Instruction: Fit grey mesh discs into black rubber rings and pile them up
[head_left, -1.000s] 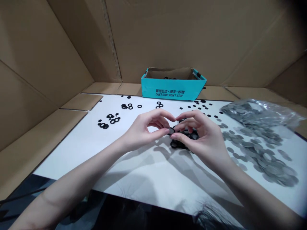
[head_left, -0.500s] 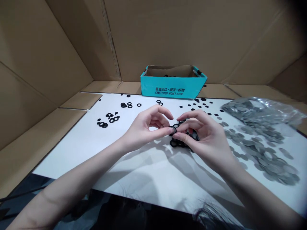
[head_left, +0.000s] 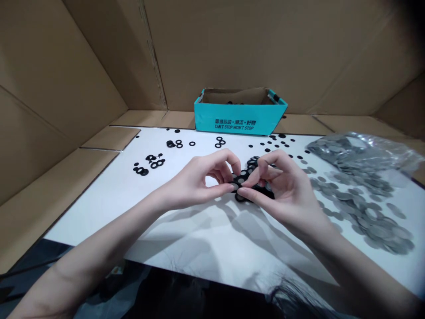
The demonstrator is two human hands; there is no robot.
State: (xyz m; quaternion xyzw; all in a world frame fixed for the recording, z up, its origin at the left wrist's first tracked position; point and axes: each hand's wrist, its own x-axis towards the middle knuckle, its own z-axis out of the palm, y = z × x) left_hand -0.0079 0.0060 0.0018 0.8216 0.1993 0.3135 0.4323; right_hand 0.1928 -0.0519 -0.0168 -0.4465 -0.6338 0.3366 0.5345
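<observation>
Between my fingertips, just above the white table, is a small round piece [head_left: 235, 187] with a black rim and a greyish middle. My left hand [head_left: 207, 179] pinches its left side between thumb and fingers. From the right, the thumb and index finger of my right hand [head_left: 285, 188] close on the same piece. A heap of black rings [head_left: 253, 162], several with grey centres, lies right behind and under my hands, partly hidden by the right one.
A turquoise box [head_left: 237, 118] with dark pieces inside stands at the back. Grey discs [head_left: 372, 217] are spread on the right, by a clear plastic bag [head_left: 352, 153] of discs. Loose black rings [head_left: 156, 161] lie left, small black discs [head_left: 272, 144] behind. Cardboard walls [head_left: 265, 44] surround the table.
Both hands stay together at the round piece while the fingers shift around it. My left fingertips have come down, and more of the heap shows between my hands.
</observation>
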